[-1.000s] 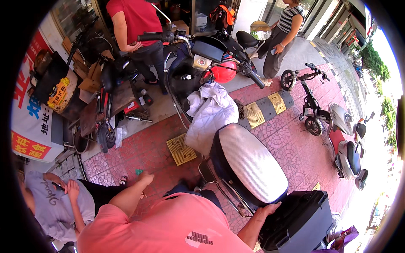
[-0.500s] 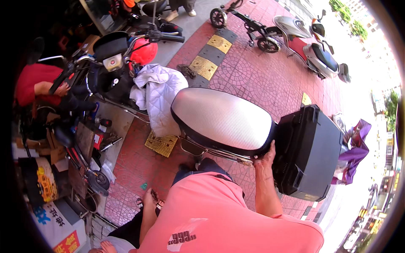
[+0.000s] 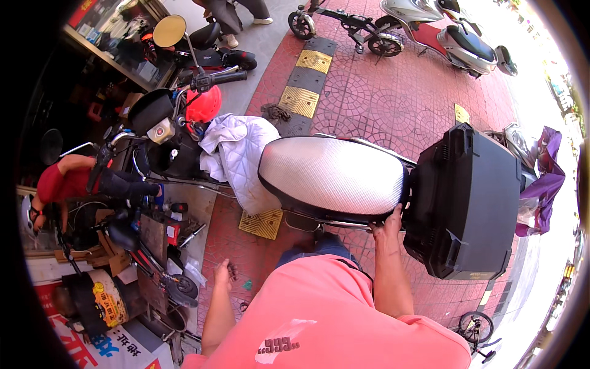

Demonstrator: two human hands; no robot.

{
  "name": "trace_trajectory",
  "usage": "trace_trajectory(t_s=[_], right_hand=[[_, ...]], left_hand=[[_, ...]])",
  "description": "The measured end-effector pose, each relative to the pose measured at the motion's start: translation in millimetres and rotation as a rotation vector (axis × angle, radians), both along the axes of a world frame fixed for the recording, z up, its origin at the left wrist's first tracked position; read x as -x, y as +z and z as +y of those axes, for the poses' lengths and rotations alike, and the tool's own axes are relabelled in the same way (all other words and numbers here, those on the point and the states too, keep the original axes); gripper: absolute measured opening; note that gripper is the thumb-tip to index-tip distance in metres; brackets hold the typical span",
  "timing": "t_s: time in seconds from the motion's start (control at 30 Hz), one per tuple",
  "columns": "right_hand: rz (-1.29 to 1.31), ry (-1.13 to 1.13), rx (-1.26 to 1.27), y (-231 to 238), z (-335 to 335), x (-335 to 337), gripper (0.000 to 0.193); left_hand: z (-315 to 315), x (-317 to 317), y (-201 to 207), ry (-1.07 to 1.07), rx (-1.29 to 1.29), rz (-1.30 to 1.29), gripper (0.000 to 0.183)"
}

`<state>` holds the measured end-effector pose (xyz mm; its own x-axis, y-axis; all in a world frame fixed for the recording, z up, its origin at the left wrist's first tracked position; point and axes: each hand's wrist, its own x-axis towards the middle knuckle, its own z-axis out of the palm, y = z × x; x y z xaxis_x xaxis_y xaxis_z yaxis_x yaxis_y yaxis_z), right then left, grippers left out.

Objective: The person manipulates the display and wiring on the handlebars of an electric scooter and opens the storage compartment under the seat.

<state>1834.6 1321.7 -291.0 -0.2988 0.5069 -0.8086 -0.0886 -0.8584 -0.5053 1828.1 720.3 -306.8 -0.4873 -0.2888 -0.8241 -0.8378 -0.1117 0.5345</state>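
Note:
An electric scooter stands across the view in front of me, its long seat (image 3: 332, 175) covered in silvery mesh with a black rim. My right hand (image 3: 387, 227) grips the seat's rear near edge, the thumb on top and the other fingers partly hidden underneath. Just behind that hand sits a large black top box (image 3: 470, 200), lid down. My left hand (image 3: 226, 273) hangs at my side, apart from the scooter, with loosely bent fingers and nothing visible in it. A pale quilted cover (image 3: 243, 157) drapes over the scooter ahead of the seat.
Handlebars (image 3: 221, 78) and a red helmet (image 3: 204, 104) are at the scooter's front. To the left, a person in red (image 3: 70, 178) is beside a small scooter (image 3: 147, 252). A yellow-black speed bump (image 3: 299, 100), a folding bike (image 3: 350, 27) and a parked scooter (image 3: 455, 43) lie beyond.
The view has shifted, and the box appears farther right. My left hand has come up a little and away from the sandalled feet. My right hand keeps its grip on the seat edge.

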Motion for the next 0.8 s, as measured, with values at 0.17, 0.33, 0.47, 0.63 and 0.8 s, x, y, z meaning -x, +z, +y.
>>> trace_trajectory(t_s=[0.17,0.33,0.47,0.63,0.8], right_hand=[[-0.164,-0.013,-0.085,-9,9,-2,0.069],[-0.251,0.017,-0.050,32,8,9,0.057],[-0.271,0.061,-0.070,13,18,8,0.048],[-0.261,0.157,-0.142,-21,25,-2,0.049],[-0.403,0.353,-0.765,36,-16,10,0.057]], left_hand=[[16,-28,-8,0.072,0.022,-0.060,0.021],[0,-93,-36,0.116,-0.051,-0.126,0.020],[-6,-112,-29,0.165,-0.021,-0.180,0.021],[-18,-115,-20,0.206,-0.020,-0.149,0.023],[-19,-95,-8,0.244,-0.026,-0.070,0.023]])
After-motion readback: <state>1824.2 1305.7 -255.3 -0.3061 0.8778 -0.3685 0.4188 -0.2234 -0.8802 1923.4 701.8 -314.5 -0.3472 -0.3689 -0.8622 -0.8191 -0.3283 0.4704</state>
